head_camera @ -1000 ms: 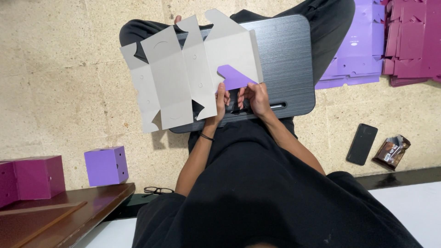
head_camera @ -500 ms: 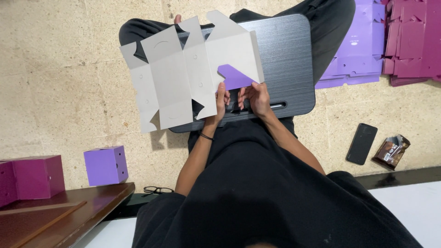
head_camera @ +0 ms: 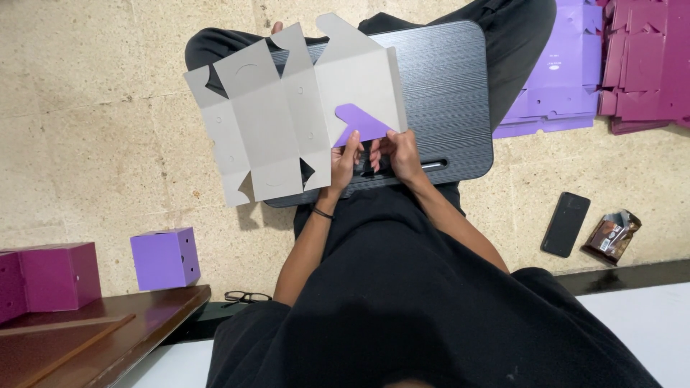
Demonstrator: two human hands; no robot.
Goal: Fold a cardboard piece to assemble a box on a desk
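Beige stone floor (head_camera: 93,108) fills the head view, and you sit on it with a black lap desk (head_camera: 445,93) across your legs at about 12 o'clock. On that desk lies the flat grey box blank (head_camera: 287,115), its inner side up and its panels spread, hanging over the desk edge toward 9 o'clock. Your left hand (head_camera: 343,162) pinches its near edge, and your right hand (head_camera: 399,154) is closed on the same edge, just under the one purple flap (head_camera: 359,122) that is folded over. By the look of it the folding has barely begun: one flap is turned, and the other panels and tabs lie flat. At 8 o'clock a finished purple box (head_camera: 165,257) and a magenta box (head_camera: 50,276) stand, with glasses (head_camera: 241,296) near them. At 1 o'clock, stacks of purple flat blanks (head_camera: 553,93) and magenta flat blanks (head_camera: 650,65) wait. At 3 o'clock lie a phone (head_camera: 565,224) and a snack wrapper (head_camera: 609,236), well clear of your hands; nothing blocks the work.
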